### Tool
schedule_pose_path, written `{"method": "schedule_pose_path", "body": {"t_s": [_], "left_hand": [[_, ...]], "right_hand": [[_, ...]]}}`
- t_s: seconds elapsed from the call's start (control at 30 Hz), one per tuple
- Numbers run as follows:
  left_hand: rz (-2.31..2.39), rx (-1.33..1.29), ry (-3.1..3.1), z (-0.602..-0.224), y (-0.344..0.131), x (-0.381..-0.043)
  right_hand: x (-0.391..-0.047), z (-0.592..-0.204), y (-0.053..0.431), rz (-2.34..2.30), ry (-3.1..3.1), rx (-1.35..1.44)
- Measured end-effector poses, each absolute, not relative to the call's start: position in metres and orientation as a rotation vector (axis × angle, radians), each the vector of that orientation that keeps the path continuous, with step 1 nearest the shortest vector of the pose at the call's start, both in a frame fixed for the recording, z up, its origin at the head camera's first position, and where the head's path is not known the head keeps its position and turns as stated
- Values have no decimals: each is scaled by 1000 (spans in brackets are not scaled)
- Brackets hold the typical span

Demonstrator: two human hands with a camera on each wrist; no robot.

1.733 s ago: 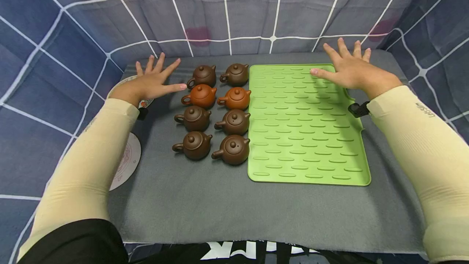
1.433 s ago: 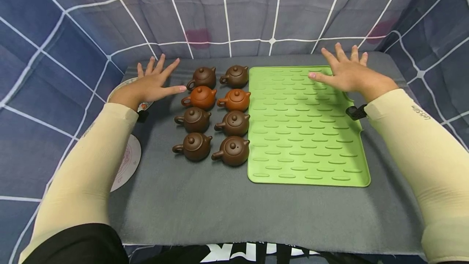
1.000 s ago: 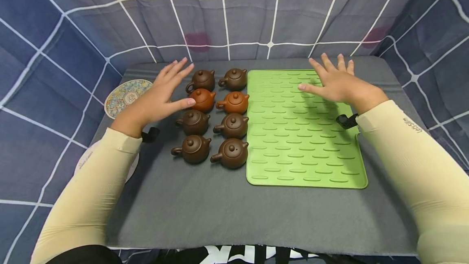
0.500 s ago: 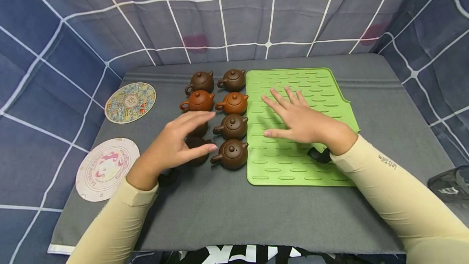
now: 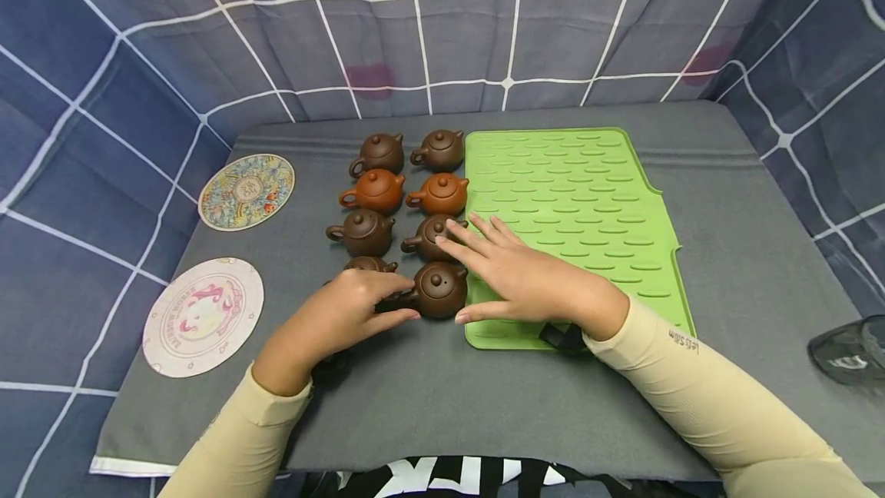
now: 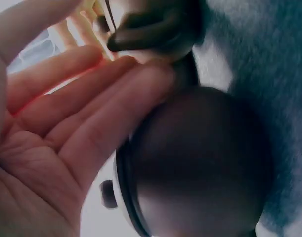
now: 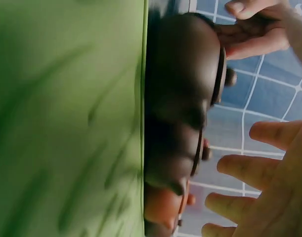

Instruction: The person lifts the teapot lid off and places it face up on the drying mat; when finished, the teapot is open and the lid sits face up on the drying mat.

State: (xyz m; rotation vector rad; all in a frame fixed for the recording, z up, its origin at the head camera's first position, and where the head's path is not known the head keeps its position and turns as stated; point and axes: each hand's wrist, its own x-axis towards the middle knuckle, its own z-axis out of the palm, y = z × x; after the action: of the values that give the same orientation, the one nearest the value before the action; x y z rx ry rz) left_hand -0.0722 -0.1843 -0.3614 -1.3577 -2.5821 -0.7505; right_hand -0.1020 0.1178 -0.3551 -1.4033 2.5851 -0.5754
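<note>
Two columns of small clay teapots stand beside a green mat [image 5: 574, 229]. My left hand [image 5: 349, 313] reaches over the front-left brown teapot [image 5: 369, 264], partly hiding it, with thumb and fingers apart around the handle of the front-right brown teapot [image 5: 442, 290]. In the left wrist view the fingers of that hand [image 6: 91, 98] look fairly straight, just short of the handle [image 6: 146, 37]. My right hand [image 5: 518, 279] is spread over the mat's left edge, its fingertips overlapping the brown teapot [image 5: 430, 237] one row back. The right wrist view shows these fingers [image 7: 254, 170] apart from the teapots.
Farther back stand two orange teapots [image 5: 376, 190] and two more brown ones [image 5: 441, 150]. At the left lie a patterned round plate [image 5: 246, 192] and a pink-and-white round plate [image 5: 203, 317]. A dark transparent object [image 5: 850, 350] lies at the right edge. Grid-patterned cloth surrounds the table.
Both hands have come in from the back corners toward the front teapots. My left hand has lowered to the front-right teapot's handle; my right has moved left across the mat. The teapots stay in place.
</note>
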Motion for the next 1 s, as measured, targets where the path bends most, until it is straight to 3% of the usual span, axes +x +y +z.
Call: {"method": "schedule_pose_path", "body": {"t_s": [0.5, 1.0], "left_hand": [[-635, -1178, -2632, -373, -184, -64], [-690, -1145, -2563, -379, -184, -63]], "right_hand": [[-95, -376, 94, -878, 2609, -1584], [-92, -383, 82, -935, 2685, -1501]]}}
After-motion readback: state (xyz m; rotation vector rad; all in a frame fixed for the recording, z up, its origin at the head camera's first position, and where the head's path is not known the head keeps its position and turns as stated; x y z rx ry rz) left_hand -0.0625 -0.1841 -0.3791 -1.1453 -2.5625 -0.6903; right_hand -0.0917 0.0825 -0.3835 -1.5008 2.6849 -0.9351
